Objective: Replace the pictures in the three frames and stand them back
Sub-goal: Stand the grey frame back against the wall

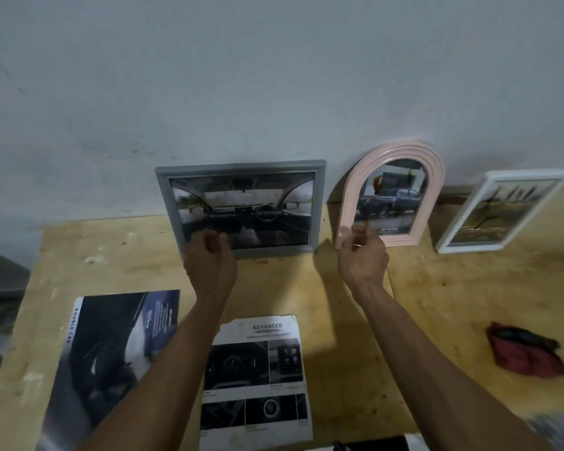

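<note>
Seemingly the job is near its end: all 3 frames stand upright at the far edge of the bench (437, 288), leaning on the wall (274, 76), and each shows a picture behind its glass. The grey frame (241, 208) stands far centre-left with a car-interior photo. The pink arched frame (392, 193) stands just right of it with a dark pickup picture. The white frame (498, 211) stands further right, tilted in this wide view, holding a yellowish landscape-like print that is too blurred to name.

The right hand (362, 252) pinches the lower left edge of the pink arched frame, so that one looks like the piece being settled into place. The left hand (210, 255) hovers in front of the grey frame's lower edge with fingers loosely curled, holding nothing; whether it touches the frame cannot be told.

Judging by this, what remains is probably only letting go and checking that the pink frame stands alone. Whether each picture is a new one cannot be confirmed from here.

Nearer on the bench lie 2 loose printed sheets: a dark car brochure page (111, 362) at near left and a sheet headed "ADVANCED" (258, 382) at near centre, possibly the removed pictures. A crumpled red cloth (528, 354) lies near right, well apart from the frames.
</note>
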Demonstrator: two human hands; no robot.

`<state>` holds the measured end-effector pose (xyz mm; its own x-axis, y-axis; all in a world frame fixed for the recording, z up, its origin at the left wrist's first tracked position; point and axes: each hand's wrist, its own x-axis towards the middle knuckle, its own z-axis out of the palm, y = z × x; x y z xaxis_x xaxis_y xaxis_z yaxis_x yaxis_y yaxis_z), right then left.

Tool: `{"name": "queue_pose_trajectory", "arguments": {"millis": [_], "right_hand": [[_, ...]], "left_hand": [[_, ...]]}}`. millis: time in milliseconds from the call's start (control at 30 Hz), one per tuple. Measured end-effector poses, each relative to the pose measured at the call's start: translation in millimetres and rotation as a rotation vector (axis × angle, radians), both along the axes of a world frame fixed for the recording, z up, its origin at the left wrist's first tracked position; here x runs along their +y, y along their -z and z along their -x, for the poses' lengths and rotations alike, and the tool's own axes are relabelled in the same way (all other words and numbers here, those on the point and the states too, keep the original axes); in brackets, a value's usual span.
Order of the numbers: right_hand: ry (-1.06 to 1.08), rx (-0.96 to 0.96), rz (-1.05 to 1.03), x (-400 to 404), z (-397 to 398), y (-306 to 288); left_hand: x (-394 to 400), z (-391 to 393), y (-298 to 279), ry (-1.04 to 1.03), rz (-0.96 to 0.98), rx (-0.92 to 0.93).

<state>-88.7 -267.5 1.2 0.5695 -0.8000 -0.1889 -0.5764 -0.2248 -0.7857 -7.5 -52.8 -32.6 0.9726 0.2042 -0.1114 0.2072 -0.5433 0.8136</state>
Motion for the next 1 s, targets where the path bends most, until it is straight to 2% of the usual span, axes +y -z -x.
{"name": "queue_pose_trajectory", "arguments": {"millis": [267,400,533,633,767,1000], "right_hand": [[0.101,-0.007,0.084,-109,14,-6],[-0.007,0.006,0.11,-151,10,-2],[-0.111,0.054,0.005,-176,5,10],[-0.183,0.1,-0.019,-189,2,18],[-0.298,0.097,-0.155,-201,2,20],[-0.354,-0.039,-0.167,-205,39,-7]], "left_hand": [[-137,37,-20,0.303,0.105,0.003],[-193,35,-19,0.387,0.08,0.04],[-232,29,-14,0.312,0.031,0.146],[-248,26,-10,0.239,-0.016,0.109],[-256,31,-13,0.147,-0.036,0.087],[-245,69,-32,-0.05,0.135,0.068]]}}
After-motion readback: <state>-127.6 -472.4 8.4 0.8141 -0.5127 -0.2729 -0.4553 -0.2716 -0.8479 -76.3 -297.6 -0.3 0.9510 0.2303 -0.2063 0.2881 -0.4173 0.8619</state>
